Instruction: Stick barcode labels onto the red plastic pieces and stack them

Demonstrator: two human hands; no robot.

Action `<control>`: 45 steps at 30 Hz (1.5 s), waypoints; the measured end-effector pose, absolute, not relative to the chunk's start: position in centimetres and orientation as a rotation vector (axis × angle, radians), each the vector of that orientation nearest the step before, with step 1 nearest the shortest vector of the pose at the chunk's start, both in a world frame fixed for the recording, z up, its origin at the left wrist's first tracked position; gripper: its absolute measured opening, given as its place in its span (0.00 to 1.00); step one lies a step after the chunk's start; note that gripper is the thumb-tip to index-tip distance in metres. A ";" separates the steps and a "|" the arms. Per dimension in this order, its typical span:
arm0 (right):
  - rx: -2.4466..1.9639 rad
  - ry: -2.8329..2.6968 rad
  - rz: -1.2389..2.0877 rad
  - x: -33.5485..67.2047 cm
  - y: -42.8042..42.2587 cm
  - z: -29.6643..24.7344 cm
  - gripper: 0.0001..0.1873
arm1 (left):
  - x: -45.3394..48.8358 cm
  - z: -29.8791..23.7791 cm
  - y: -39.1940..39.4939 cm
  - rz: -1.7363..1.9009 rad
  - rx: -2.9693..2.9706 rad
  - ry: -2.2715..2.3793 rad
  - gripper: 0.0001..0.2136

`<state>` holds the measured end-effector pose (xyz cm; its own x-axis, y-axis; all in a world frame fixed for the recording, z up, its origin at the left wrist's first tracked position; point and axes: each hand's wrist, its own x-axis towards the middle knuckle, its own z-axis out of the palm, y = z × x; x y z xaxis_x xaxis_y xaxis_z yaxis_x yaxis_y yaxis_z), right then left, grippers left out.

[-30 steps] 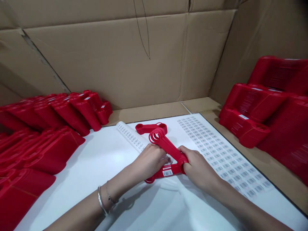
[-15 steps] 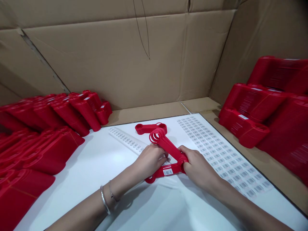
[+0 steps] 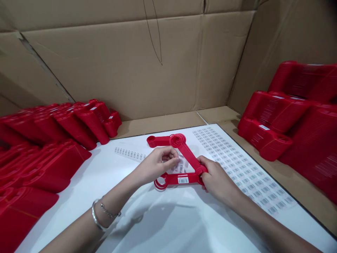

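Red pieces (image 3: 190, 157) in closed right fingers (image 3: 205, 162)

Drawn back from the upper red piece (image 3: 190, 154), the left hand (image 3: 159, 162) bares its thumb and forefinger; the piece's ringed end now overlaps the far red piece (image 3: 159, 141). The lower red piece (image 3: 172, 180) shows more of its looped left end, while the label strip (image 3: 129, 153) sits farther left.
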<state>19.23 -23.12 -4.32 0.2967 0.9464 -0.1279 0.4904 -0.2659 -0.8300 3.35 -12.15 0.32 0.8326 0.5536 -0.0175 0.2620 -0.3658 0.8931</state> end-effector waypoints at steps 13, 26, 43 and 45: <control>-1.933 -1.282 0.832 18.7 -23.6 -3.8 0.12 | 4.5 0.2 -14.3 0.538 1.676 0.805 0.07; -1.875 -1.287 0.796 18.3 -23.7 -3.8 0.12 | 4.6 -0.3 -14.5 0.507 1.591 0.819 0.09; -1.837 -1.298 0.809 18.2 -23.7 -4.0 0.13 | 4.7 -0.4 -15.0 0.560 1.736 0.815 0.09; -1.830 -1.292 0.816 18.1 -23.7 -3.9 0.13 | 4.7 -0.7 -15.2 0.616 1.869 0.807 0.09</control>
